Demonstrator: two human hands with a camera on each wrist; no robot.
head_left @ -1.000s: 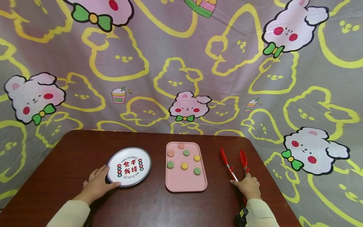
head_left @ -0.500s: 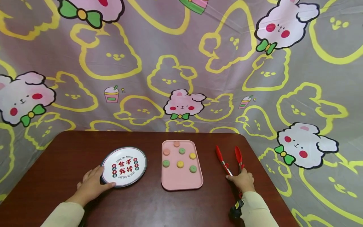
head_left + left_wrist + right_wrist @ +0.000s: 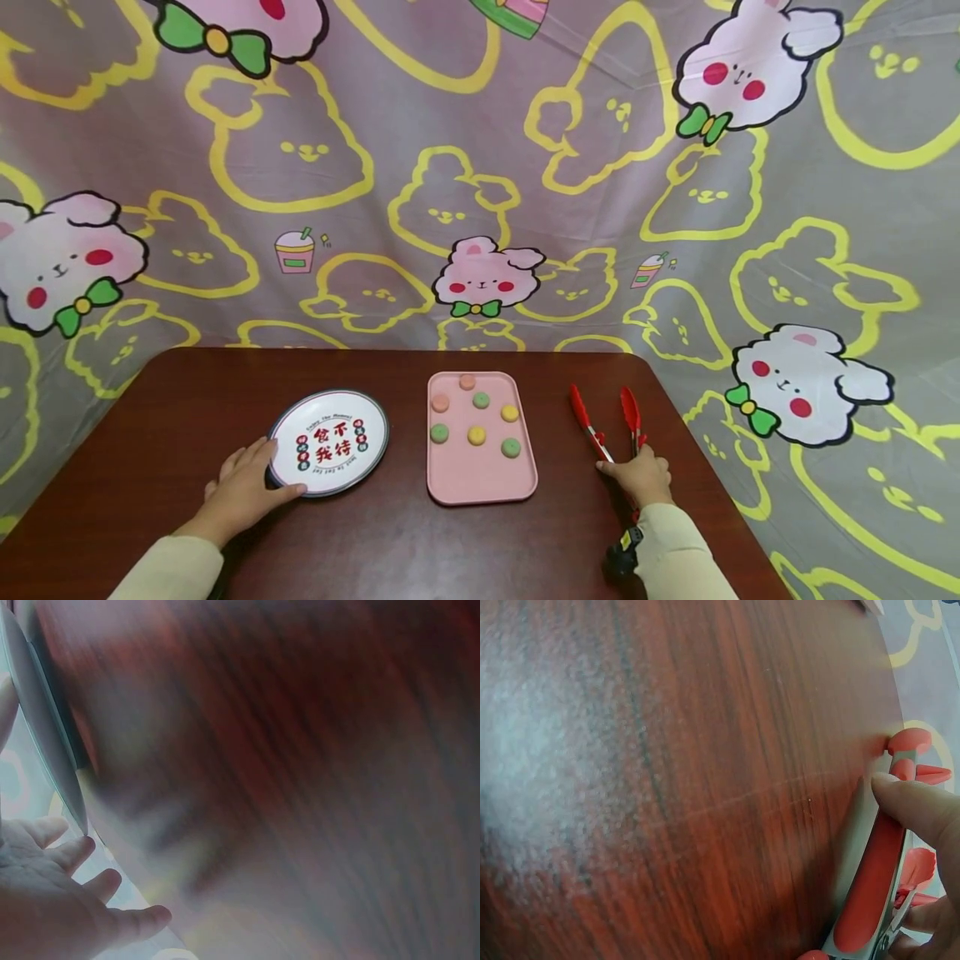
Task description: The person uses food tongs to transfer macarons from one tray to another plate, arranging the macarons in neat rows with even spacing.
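Wears a pale cream left sleeve (image 3: 171, 567) at lower left of the head view and a matching right sleeve (image 3: 681, 557) at lower right, both plain and reaching the wrist. Carries a small black device (image 3: 619, 560) on the inner side of the right wrist, marked with a yellow patch (image 3: 627, 540). Shows a dark edge, too hidden to identify, beside the left sleeve. Has left hand (image 3: 238, 493) and right hand (image 3: 643, 477) bare.
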